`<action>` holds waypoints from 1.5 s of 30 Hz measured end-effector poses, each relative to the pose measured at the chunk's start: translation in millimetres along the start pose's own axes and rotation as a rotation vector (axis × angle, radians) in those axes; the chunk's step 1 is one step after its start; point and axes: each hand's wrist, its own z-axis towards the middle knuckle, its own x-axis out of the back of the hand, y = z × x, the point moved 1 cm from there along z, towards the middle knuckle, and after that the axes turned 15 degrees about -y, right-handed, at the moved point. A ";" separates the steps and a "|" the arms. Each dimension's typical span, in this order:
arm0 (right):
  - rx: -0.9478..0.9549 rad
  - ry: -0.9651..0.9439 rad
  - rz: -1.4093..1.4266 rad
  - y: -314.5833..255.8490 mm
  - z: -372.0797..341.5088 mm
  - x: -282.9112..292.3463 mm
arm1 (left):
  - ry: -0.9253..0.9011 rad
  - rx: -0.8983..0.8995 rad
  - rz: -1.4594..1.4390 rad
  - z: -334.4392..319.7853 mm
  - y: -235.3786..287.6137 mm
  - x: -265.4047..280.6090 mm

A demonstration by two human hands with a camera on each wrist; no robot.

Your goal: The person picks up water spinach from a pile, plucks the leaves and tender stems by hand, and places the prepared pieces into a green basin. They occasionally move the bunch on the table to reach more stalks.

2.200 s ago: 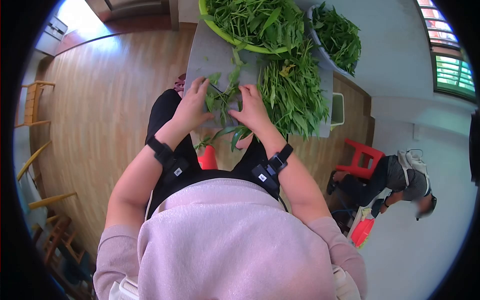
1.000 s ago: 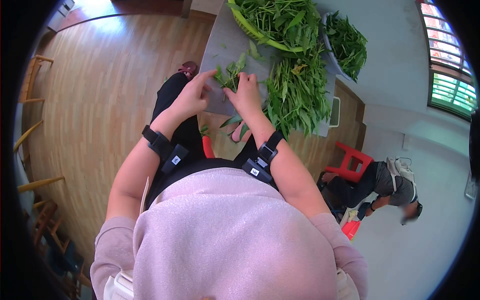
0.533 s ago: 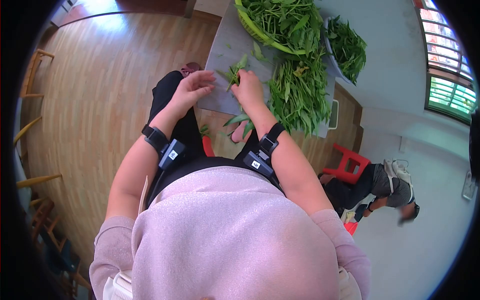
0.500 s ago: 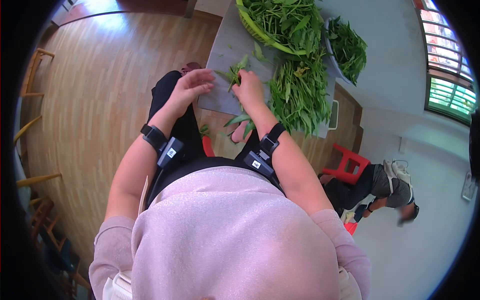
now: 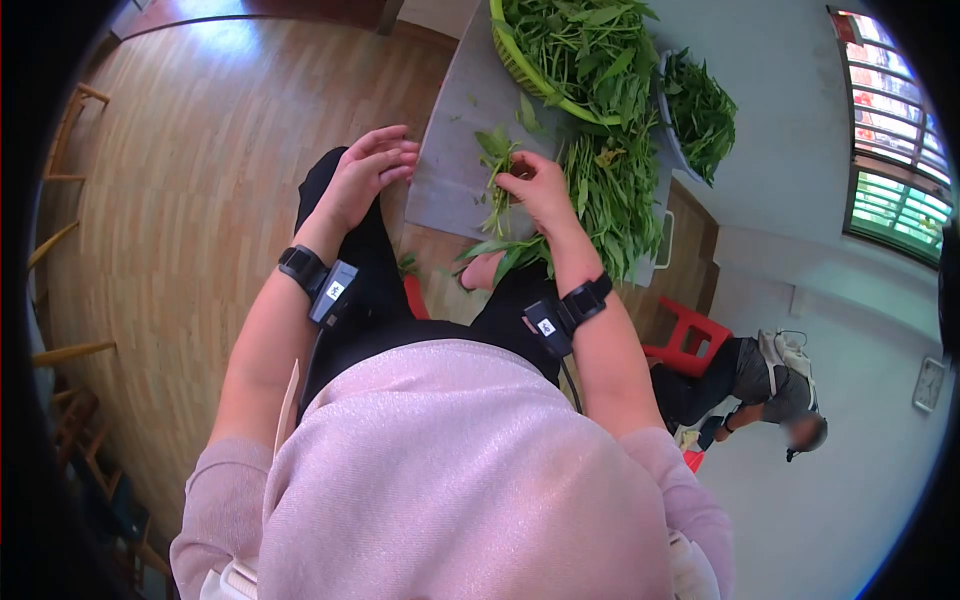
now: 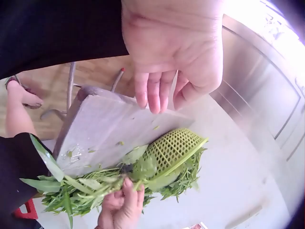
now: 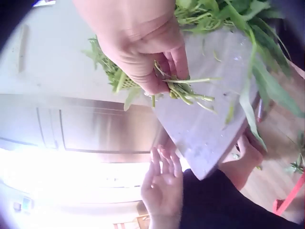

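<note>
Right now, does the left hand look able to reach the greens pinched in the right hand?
Probably yes: the left hand holds nothing, and in the head view nothing stands between it and the greens that the right hand pinches.

Wood-patterned floor (image 5: 230, 180) extends across the left side. Wooden furniture (image 5: 75, 353) stands along the left edge, partly cut off. Far right: barred window (image 5: 890, 200) in a pale wall (image 5: 770, 110). Nearer, right: person (image 5: 785, 375) in dark clothing beside a red stool (image 5: 702, 322).
</note>
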 end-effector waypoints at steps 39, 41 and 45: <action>0.348 0.357 -0.781 -134.2 88.7 197.4 | -0.029 0.013 -0.073 5.0 2.6 -10.4; 0.399 0.383 -0.729 -130.9 71.5 193.4 | -0.028 0.005 -0.062 3.7 2.4 -12.8; 0.558 0.543 -0.397 -121.8 34.2 193.7 | -0.063 0.026 -0.010 -2.9 -2.9 -6.6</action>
